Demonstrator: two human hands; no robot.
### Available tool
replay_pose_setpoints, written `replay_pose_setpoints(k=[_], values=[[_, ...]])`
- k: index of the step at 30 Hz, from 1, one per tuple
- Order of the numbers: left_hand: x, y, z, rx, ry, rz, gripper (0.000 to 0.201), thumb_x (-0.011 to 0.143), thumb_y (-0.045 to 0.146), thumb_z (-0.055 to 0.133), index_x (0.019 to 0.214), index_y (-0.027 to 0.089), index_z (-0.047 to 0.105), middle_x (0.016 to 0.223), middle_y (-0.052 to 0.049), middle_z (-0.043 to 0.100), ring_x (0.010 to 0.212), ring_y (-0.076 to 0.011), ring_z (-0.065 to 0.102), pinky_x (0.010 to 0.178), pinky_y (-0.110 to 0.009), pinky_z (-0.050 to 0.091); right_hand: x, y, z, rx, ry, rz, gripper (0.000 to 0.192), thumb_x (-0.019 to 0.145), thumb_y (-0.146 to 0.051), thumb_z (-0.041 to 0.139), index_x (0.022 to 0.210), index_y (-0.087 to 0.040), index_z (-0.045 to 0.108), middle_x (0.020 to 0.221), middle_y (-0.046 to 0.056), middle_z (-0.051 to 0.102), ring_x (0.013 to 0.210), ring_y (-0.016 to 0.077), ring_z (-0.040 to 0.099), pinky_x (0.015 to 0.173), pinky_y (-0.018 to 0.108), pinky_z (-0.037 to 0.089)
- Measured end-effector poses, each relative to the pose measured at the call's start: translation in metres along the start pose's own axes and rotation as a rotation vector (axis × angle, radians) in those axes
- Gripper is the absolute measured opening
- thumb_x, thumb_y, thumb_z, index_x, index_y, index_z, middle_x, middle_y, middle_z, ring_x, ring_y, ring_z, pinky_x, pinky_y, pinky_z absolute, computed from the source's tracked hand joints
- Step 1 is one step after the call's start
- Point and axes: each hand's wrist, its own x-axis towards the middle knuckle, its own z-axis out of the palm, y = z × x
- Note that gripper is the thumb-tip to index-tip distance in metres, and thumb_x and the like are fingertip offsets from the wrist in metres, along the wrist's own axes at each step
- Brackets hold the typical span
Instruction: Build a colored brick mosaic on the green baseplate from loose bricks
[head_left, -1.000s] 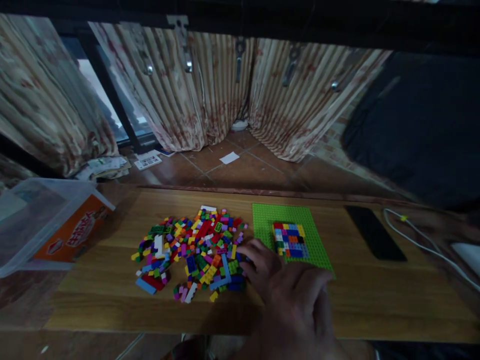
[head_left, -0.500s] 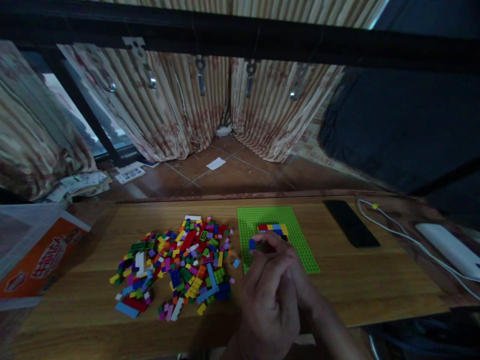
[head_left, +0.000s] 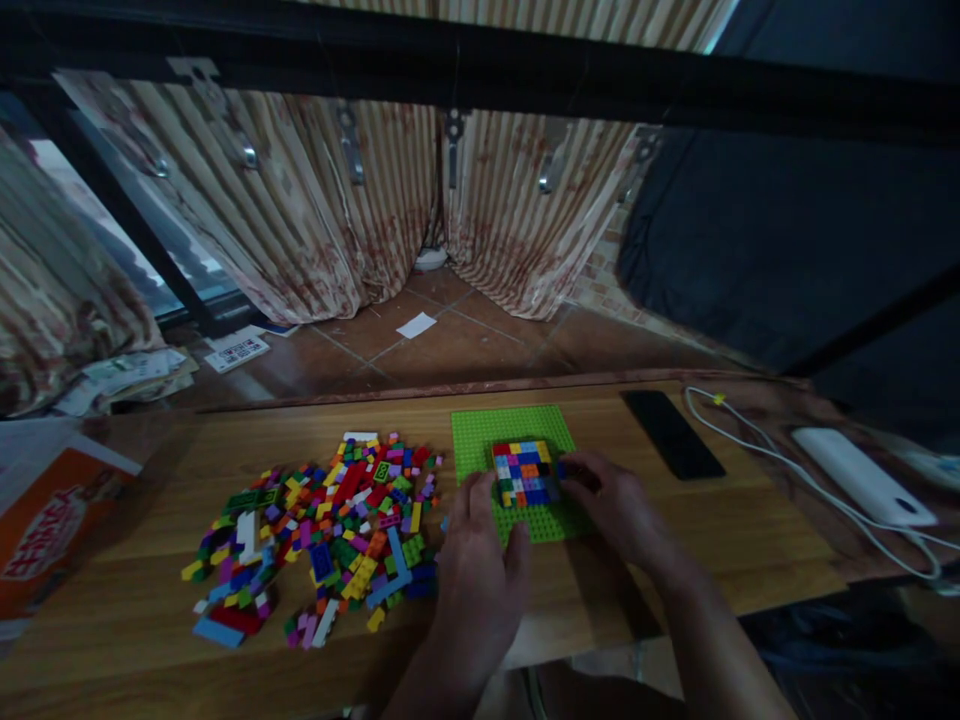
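Observation:
A block of multicoloured toy bricks (head_left: pixel 523 470) sits on the green baseplate (head_left: pixel 480 428). At its front left my left hand (head_left: pixel 480 565) rests over the plate, thumb spread from the fingers and nothing in its grasp. Its fingertips come close to the block's left side; whether they touch is unclear. My right hand (head_left: pixel 619 505) is at the block's right side, thumb and forefinger pinched on a small dark blue brick (head_left: pixel 562 469). Left of the plate lies a wide pile of loose coloured bricks (head_left: pixel 337 520).
A black phone (head_left: pixel 673 434) lies right of the baseplate on the wooden table (head_left: pixel 247 435). Beyond it are a white cable (head_left: pixel 750 447) and a white power bank (head_left: pixel 862 476). An orange and white box (head_left: pixel 56 510) stands at the left edge.
My hands, close together before in front of the block, have parted to its left and right sides. The brick block now shows clearly. The view has shifted slightly right.

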Motion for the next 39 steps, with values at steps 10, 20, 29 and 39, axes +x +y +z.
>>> replay_pose_setpoints(k=[10, 20, 29, 39], values=[[0.0, -0.003, 0.009, -0.047, -0.096, -0.012, 0.052, 0.087, 0.023, 0.05, 0.137, 0.011, 0.042, 0.136, -0.02, 0.052, 0.13, -0.0303, 0.048, 0.11, -0.052, 0.038, 0.005, -0.006, 0.009, 0.035, -0.027, -0.009, 0.027, 0.082, -0.022, 0.057, 0.105, -0.021, 0.069, 0.096, 0.006, 0.073, 0.083, 0.0193, 0.066, 0.08, 0.034, 0.051], [-0.002, 0.002, 0.007, -0.039, -0.121, -0.028, 0.051, 0.087, 0.02, 0.05, 0.136, 0.01, 0.043, 0.137, -0.021, 0.051, 0.13, -0.0315, 0.047, 0.11, -0.053, 0.037, 0.004, 0.0, 0.005, 0.106, -0.002, 0.062, 0.034, 0.083, -0.031, 0.057, 0.113, -0.019, 0.066, 0.1, 0.007, 0.073, 0.083, 0.0195, 0.068, 0.078, 0.033, 0.053], [-0.002, 0.003, 0.006, -0.042, -0.123, -0.034, 0.051, 0.087, 0.021, 0.05, 0.137, 0.011, 0.042, 0.137, -0.021, 0.051, 0.13, -0.0315, 0.047, 0.11, -0.053, 0.038, 0.011, -0.002, 0.012, 0.016, 0.091, 0.179, 0.036, 0.086, -0.046, 0.049, 0.086, -0.016, 0.07, 0.077, 0.008, 0.073, 0.068, 0.02, 0.065, 0.063, 0.03, 0.047], [-0.002, 0.0, 0.009, -0.022, -0.118, -0.008, 0.054, 0.086, 0.02, 0.051, 0.138, 0.011, 0.041, 0.136, -0.02, 0.052, 0.129, -0.0317, 0.048, 0.109, -0.053, 0.039, 0.012, -0.012, 0.018, -0.03, 0.075, 0.228, 0.035, 0.083, -0.045, 0.052, 0.076, -0.018, 0.073, 0.069, 0.006, 0.072, 0.064, 0.02, 0.064, 0.058, 0.029, 0.042]])
